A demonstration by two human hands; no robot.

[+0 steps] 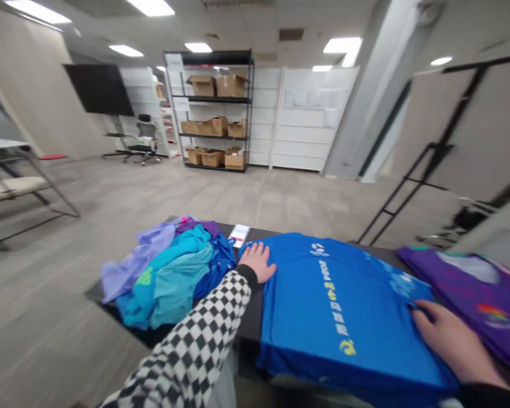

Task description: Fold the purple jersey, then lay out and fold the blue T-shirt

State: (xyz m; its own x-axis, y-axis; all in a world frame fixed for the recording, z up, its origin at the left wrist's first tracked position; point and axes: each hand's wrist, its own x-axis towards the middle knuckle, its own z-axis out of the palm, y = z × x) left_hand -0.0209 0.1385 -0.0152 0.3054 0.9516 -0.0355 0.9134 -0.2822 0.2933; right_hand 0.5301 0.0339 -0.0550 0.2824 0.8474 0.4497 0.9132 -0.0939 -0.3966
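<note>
On table [246, 323], we press blue shirt [344, 306] flat: left hand [258, 260] open at far edge, right hand [446, 334] open, palm down. Smoothing step; next needs fold.

The left hand [258, 260] and right hand [450, 334] lay flat on a blue shirt [344, 306] spread across the dark table [249, 320], a heap of clothes [170, 272] just beside.

Black metal shelving unit [215, 110] at far wall, stocked with cardboard boxes [215, 85]; dark screen [98, 89] on a stand, left; office chair [142, 141] beside it; heap of lilac and teal garments [165, 269] on the dark table [250, 320]; small white card [239, 234]; purple garment [476, 292], right
</note>
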